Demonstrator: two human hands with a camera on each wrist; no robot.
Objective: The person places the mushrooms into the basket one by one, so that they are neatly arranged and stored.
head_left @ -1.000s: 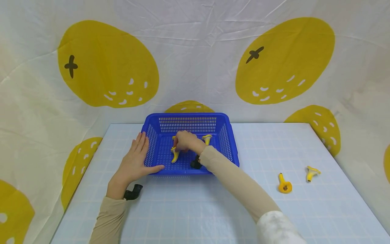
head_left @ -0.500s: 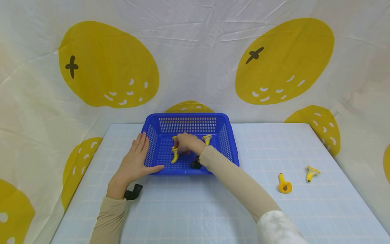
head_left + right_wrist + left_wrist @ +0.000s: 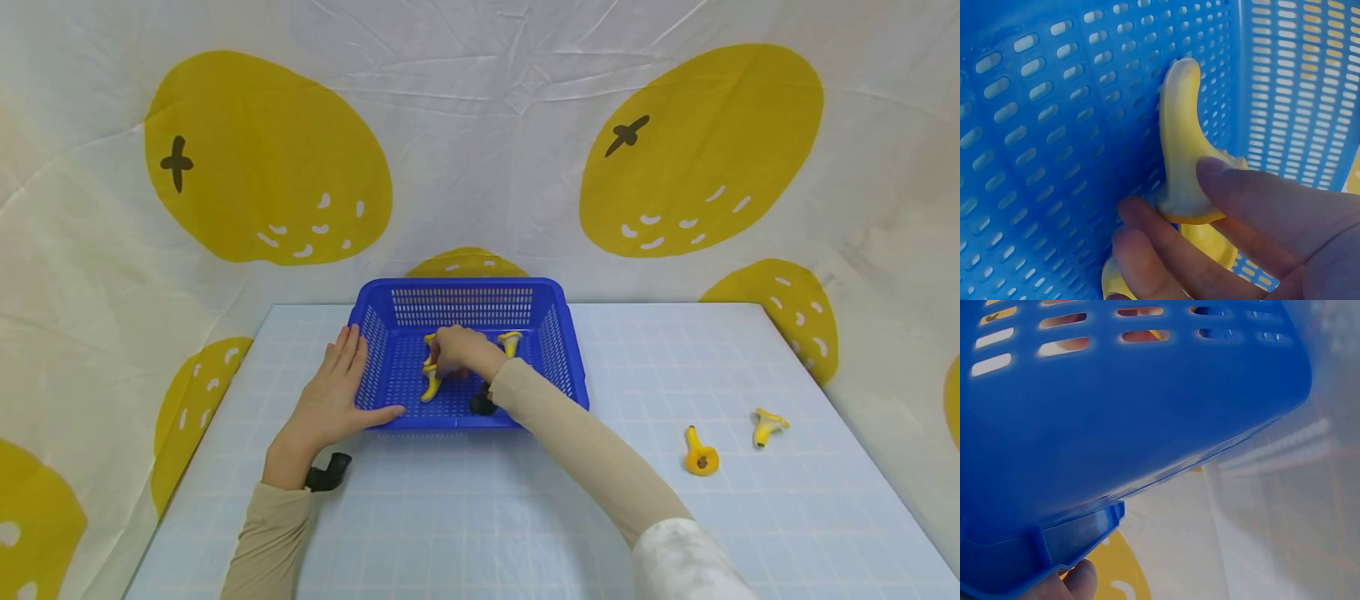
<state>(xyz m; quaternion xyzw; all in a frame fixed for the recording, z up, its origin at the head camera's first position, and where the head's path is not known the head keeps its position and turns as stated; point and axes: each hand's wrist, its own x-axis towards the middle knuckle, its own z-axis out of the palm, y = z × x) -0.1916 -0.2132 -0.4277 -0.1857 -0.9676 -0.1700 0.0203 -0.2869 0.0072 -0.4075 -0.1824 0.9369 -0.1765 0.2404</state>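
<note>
My right hand (image 3: 463,352) is inside a blue plastic basket (image 3: 468,283). Between thumb and fingers it pinches a yellow chanterelle mushroom (image 3: 1184,134), whose curved stem points toward the viewer in the head view (image 3: 431,387). Behind the fingers in the right wrist view, more yellow mushroom (image 3: 1210,242) shows, partly hidden. My left hand (image 3: 330,392) rests on the basket's near-left corner, its straight fingers along the left rim and its thumb over the front rim. In the left wrist view, fingertips (image 3: 1082,578) show at the rim.
Also in the basket are another yellow mushroom (image 3: 510,342) and a black lumpy piece (image 3: 482,402), partly behind the right wrist. A curved black piece (image 3: 328,473) lies beside the left wrist. Two yellow mushrooms (image 3: 701,454) (image 3: 769,427) lie on the table's right side.
Compared with a second ago, my right hand sits very slightly lower in the basket, and the pinched mushroom has shifted a little with it. The left hand stays in place.
</note>
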